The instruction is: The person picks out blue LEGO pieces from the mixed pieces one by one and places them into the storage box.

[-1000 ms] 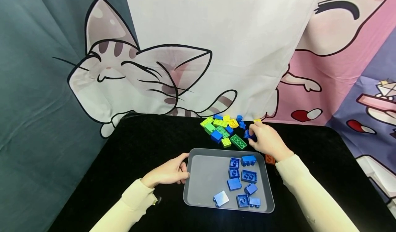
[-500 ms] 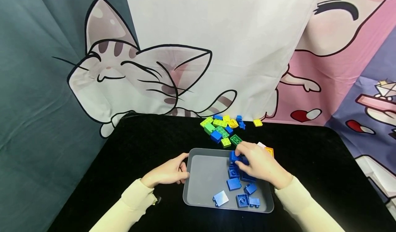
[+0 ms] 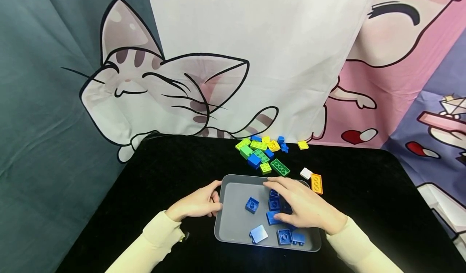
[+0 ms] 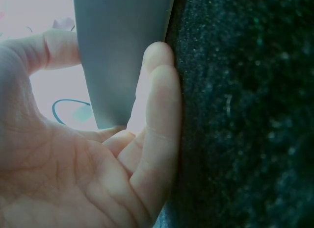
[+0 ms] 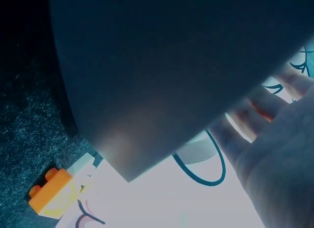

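A printed cat (image 3: 109, 103) spans the backdrop (image 3: 255, 22). Below the cat lies a black tabletop (image 3: 174, 168); right of it, a pink panel (image 3: 386, 79) with a red-and-white capsule motif (image 3: 359, 136).

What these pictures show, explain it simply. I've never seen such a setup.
No machine here: someone is working bare-handed. The wide view is from a camera worn on the head; the others are from one on each wrist. On a black surface lies a gray tray with blue toy building bricks in it. Beyond it sits a cluster of green, yellow and blue bricks, and off its far right corner lie a white brick and an orange brick. The left hand grips the tray's left rim. The right hand is over the tray's right part, with no brick visible in its grasp.
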Motion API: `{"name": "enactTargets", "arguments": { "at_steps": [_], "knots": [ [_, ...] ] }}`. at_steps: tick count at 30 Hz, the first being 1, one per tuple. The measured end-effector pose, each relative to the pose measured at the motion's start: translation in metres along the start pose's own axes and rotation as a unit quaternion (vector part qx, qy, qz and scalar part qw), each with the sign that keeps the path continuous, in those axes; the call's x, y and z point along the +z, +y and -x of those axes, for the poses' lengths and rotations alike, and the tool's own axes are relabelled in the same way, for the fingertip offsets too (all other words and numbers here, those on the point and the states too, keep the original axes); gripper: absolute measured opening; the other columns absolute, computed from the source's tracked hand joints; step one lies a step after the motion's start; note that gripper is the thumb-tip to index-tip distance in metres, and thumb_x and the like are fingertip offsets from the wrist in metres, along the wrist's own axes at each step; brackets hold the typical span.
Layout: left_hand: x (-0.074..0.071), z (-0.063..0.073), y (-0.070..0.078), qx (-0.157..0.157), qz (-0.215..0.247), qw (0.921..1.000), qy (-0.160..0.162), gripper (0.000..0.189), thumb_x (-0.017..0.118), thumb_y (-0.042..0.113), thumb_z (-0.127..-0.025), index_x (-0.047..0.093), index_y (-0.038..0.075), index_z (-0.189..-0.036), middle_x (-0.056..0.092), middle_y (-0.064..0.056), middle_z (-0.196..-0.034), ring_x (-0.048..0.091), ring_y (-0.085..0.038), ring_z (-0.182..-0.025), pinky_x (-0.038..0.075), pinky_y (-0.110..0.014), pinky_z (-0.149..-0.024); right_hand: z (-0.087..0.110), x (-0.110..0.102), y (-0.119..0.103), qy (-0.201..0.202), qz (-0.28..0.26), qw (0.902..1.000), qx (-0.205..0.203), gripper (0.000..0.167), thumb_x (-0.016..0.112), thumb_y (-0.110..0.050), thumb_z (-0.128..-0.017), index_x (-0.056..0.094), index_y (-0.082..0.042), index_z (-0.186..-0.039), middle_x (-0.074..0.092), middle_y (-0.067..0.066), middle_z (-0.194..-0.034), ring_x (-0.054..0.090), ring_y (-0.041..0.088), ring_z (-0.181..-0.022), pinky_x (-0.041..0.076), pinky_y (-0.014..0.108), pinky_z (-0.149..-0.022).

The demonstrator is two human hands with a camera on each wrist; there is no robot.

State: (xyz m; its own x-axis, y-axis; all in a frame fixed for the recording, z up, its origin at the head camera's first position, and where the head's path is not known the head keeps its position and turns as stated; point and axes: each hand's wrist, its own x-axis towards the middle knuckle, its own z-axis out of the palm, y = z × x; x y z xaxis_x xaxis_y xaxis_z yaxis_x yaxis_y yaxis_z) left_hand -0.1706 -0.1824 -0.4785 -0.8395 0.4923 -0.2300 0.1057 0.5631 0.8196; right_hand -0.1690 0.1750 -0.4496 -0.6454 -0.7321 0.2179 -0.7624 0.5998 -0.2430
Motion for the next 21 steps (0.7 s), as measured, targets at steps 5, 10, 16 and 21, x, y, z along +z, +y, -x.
{"name": "enactTargets", "arguments": {
  "at_steps": [5, 10, 16, 21],
  "knots": [
    [0.0, 0.0, 0.0, 0.002, 0.002, 1.0, -0.002, 0.076, 0.066, 0.011, -0.09, 0.033, 0.009, -0.159, 0.065, -0.005, -0.085, 0.069, -0.017, -0.069, 0.059, -0.032, -0.062, 0.001, -0.001, 0.001, 0.006, 0.004, 1.0, -0.002, 0.08, 0.083, -0.048, -0.083, 0.051, -0.02, -0.15, 0.052, 0.005, -0.154, 0.056, 0.021, -0.136, 0.051, 0.052, -0.109],
    [0.0, 0.0, 0.0, 0.001, 0.0, 1.0, -0.001, 0.075, 0.066, 0.011, -0.09, 0.034, 0.009, -0.158, 0.065, -0.005, -0.085, 0.069, -0.017, -0.07, 0.059, -0.032, -0.062, 0.002, -0.004, 0.002, 0.01, 0.011, 0.9999, 0.003, 0.08, 0.084, -0.047, -0.083, 0.052, -0.02, -0.15, 0.052, 0.006, -0.154, 0.056, 0.022, -0.136, 0.051, 0.053, -0.109],
    [0.0, 0.0, 0.001, 0.0, 0.002, 1.0, -0.001, 0.075, 0.066, 0.011, -0.09, 0.034, 0.009, -0.158, 0.065, -0.005, -0.086, 0.069, -0.018, -0.07, 0.059, -0.033, -0.062, -0.002, -0.009, 0.01, 0.013, 0.014, 0.9998, 0.006, 0.079, 0.085, -0.045, -0.083, 0.052, -0.018, -0.149, 0.053, 0.008, -0.152, 0.058, 0.024, -0.133, 0.052, 0.053, -0.108],
    [0.0, 0.001, 0.001, 0.001, 0.005, 1.0, -0.001, 0.075, 0.066, 0.011, -0.089, 0.035, 0.009, -0.158, 0.065, -0.006, -0.085, 0.07, -0.018, -0.069, 0.059, -0.033, -0.062, -0.009, -0.013, 0.02, 0.018, 0.011, 0.9997, 0.009, 0.074, 0.085, -0.042, -0.083, 0.056, -0.015, -0.146, 0.056, 0.008, -0.148, 0.058, 0.023, -0.131, 0.054, 0.05, -0.106]
  ]
}}
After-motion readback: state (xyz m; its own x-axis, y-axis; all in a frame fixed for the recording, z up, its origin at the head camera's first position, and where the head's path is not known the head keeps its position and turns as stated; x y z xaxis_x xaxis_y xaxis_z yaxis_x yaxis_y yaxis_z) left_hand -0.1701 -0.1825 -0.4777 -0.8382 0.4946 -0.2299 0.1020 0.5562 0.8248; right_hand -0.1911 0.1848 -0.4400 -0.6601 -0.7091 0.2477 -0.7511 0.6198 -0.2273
